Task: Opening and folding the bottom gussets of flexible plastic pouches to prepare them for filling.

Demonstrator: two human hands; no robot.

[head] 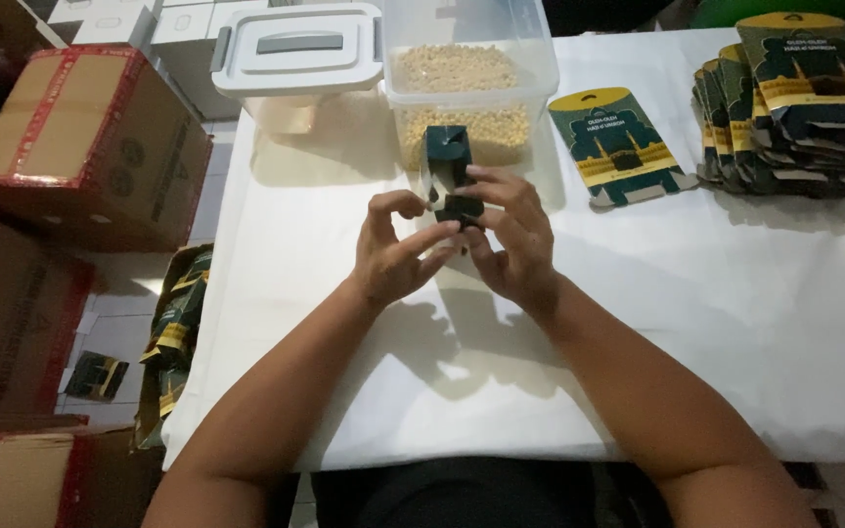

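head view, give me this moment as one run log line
left hand: on small dark box | right hand: on same box | behind: open clear tub of beige pellets | right: flat card stack

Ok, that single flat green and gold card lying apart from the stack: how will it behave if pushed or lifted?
The flat card looks like thin printed cardboard, so probably light and a bit bendy. Lying flat on the white tablecloth, it should slide, not roll or tip. Its edges sit flush, so lifting may need a fingernail.

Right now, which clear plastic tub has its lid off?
The clear tub of pale beans behind both hands; the smaller tub left of it wears a grey-handled lid.
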